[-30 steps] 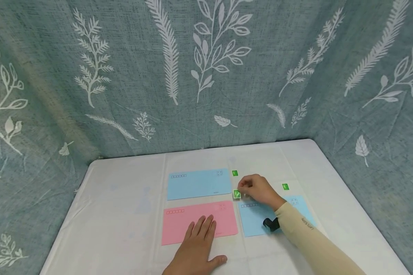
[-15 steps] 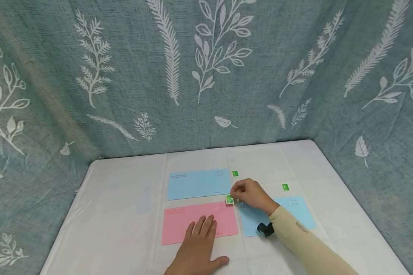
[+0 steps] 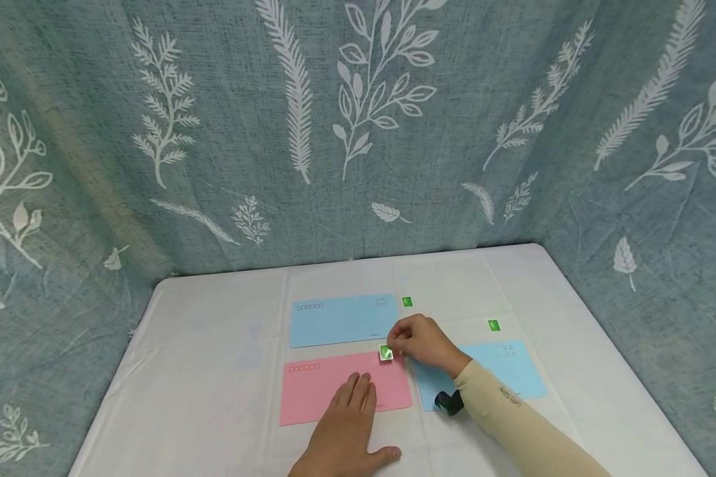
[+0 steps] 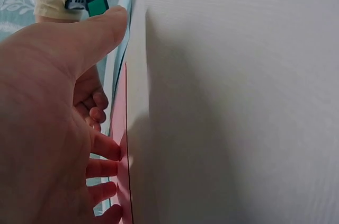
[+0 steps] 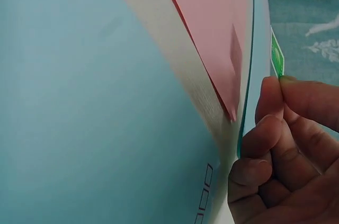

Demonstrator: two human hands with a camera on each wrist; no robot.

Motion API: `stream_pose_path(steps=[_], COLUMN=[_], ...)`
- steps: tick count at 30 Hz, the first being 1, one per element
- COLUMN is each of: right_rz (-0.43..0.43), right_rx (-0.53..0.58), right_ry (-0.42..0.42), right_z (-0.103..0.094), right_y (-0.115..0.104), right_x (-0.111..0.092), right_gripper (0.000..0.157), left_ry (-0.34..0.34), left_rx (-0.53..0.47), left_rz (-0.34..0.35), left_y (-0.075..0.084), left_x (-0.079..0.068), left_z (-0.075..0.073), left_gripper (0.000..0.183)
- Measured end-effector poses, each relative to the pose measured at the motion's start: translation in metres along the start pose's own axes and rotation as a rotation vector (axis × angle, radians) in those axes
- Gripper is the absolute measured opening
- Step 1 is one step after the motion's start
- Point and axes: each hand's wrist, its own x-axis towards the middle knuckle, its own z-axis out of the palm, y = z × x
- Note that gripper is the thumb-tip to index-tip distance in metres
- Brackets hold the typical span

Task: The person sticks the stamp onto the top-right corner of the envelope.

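A small green stamp with a white border (image 3: pixel 385 352) is pinched by its edge between the thumb and forefinger of my right hand (image 3: pixel 422 340). In the head view it overlaps the upper right corner of the pink envelope (image 3: pixel 316 391). The right wrist view has the stamp (image 5: pixel 277 53) standing up from the fingertips, its shadow falling on the pink paper. My left hand (image 3: pixel 347 424) lies flat on the lower part of the pink envelope, fingers straight and thumb spread out. From the left wrist, its fingertips touch the pink sheet's edge area.
A blue envelope (image 3: pixel 340 324) lies behind the pink one. Another blue envelope (image 3: pixel 501 371) lies to the right, partly under my right forearm and a black wrist camera (image 3: pixel 449 402). Two more green stamps lie on the white table (image 3: pixel 209 358): one stamp (image 3: pixel 407 301) behind, another stamp (image 3: pixel 494 325) farther right.
My right hand has carried the stamp left and toward me, from the gap beside the envelopes to over the pink envelope's upper right corner. The left hand has stayed nearly still.
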Motion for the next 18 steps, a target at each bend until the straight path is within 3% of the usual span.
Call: stream_pose_path(steps=[18], right_rz=[0.025], right_rx=[-0.059], right_ry=[0.03], right_z=[0.015], right_y=[-0.007], right_x=[0.002], right_gripper=[0.012], left_ry=[-0.01], left_rx=[0.062], left_rz=[0.024], left_y=[0.001], left_x=[0.003], left_z=[-0.004], left_gripper=[0.109])
